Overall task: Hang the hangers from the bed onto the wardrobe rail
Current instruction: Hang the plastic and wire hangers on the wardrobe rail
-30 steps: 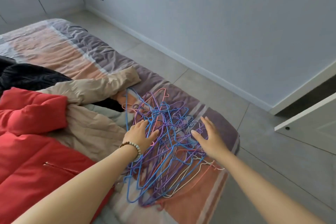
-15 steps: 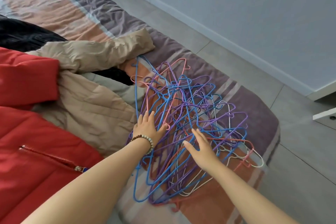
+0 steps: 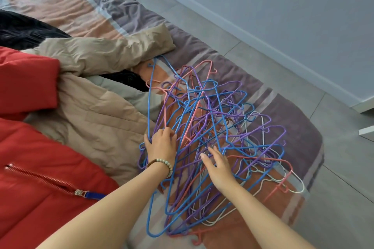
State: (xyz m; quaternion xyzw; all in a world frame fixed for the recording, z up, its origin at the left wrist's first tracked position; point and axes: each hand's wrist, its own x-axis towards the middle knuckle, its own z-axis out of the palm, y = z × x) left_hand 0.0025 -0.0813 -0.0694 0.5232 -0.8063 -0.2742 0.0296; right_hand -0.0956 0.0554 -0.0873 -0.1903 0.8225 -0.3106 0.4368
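Observation:
A tangled pile of wire hangers (image 3: 214, 127) in blue, purple, pink and white lies on the striped bed cover (image 3: 299, 127) near the bed's corner. My left hand (image 3: 162, 144), with a bead bracelet on the wrist, is at the pile's left edge, its fingers curled down into the blue and purple hangers. My right hand (image 3: 218, 167) rests on the middle of the pile with fingers stretched out and flat. No wardrobe rail is in view.
A tan padded jacket (image 3: 91, 111), a red jacket (image 3: 36, 178) with a zip and a black garment (image 3: 22, 30) lie on the bed to the left. Grey tiled floor (image 3: 344, 168) and a grey wall with skirting run along the right.
The view has come closer to the pile. My left hand's fingers have curled into the hangers at the pile's left edge. My right hand stays flat on the pile's middle.

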